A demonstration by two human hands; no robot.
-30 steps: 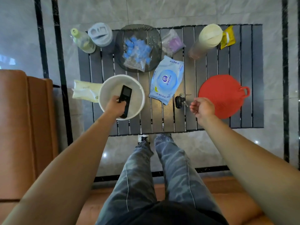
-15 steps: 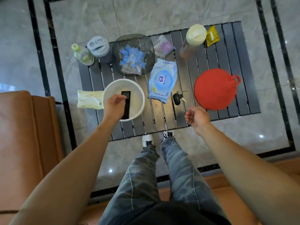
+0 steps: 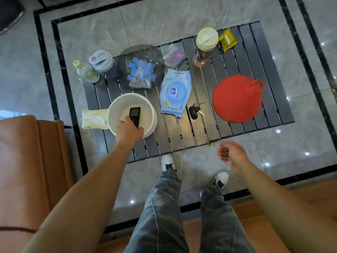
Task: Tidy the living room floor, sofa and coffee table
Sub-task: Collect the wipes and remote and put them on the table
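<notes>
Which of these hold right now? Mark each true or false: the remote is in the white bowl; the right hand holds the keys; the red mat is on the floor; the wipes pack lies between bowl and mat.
1. The remote is in the white bowl, under the left hand. True.
2. The right hand holds the keys. False: it hovers empty off the table edge; the keys lie on the slats.
3. The red mat is on the floor. False: it lies on the table.
4. The wipes pack lies between bowl and mat. True.
</notes>
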